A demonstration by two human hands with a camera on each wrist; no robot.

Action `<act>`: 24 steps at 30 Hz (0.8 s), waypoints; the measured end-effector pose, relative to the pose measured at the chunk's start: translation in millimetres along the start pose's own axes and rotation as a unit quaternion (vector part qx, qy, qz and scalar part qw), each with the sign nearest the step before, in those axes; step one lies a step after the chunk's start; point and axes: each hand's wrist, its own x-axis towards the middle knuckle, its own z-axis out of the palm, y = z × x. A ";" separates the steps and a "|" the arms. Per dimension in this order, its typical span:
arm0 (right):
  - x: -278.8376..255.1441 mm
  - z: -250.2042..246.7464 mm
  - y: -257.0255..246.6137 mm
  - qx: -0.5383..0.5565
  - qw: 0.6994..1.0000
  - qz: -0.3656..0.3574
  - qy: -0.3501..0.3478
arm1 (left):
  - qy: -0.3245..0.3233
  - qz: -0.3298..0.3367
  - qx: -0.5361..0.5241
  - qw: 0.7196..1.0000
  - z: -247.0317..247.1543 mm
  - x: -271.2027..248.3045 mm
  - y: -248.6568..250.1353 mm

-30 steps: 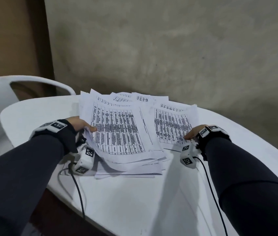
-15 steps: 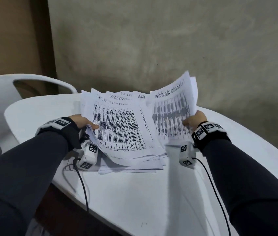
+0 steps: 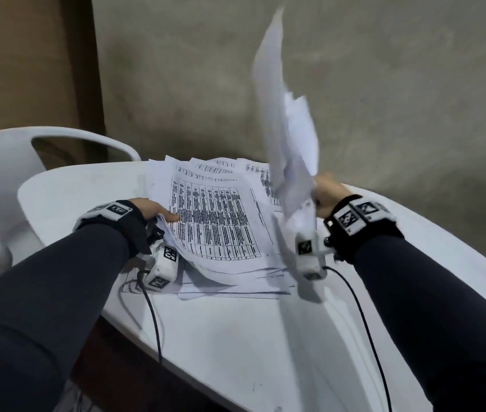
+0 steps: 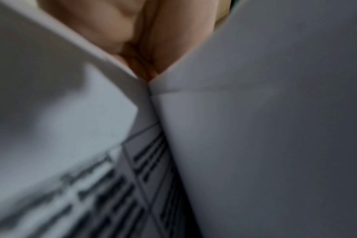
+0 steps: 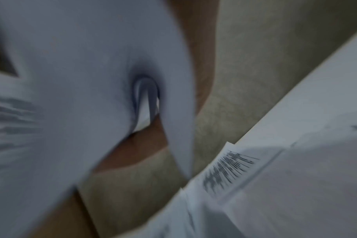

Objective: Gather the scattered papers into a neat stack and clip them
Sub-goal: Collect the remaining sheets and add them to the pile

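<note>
Matt printed papers (image 3: pixel 220 221), glossy plastic table (image 3: pixel 235 337)

Printed tables on the white paper sheets (image 3: pixel 218 221) are too blurred to read; no legible text elsewhere.

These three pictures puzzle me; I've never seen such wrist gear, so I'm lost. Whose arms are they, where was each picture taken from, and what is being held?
They are one person's arms, with a camera strapped on each wrist and another on the head. The wide picture is the head view; both blurry close-ups look along each hand. On the white table lies a loose pile of printed papers. The left hand holds the pile's edge. The right hand grips lifted sheets, standing nearly upright.
</note>
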 end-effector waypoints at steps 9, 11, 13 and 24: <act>15.3 20.5 41.8 -0.428 0.896 0.086 -0.081 | 0.039 0.019 -0.083 0.996 11.7 -27.4 10.1; 11.8 21.8 40.3 -0.432 0.897 0.078 -0.047 | 0.030 0.066 -0.204 0.976 18.7 -38.6 20.1; 8.0 23.5 39.4 -0.437 0.898 0.054 0.003 | 0.016 0.102 -0.246 0.964 25.8 -51.1 26.7; 2.4 23.6 22.9 -0.414 0.892 0.160 -0.090 | 0.005 -0.023 0.062 0.998 3.6 -58.5 24.1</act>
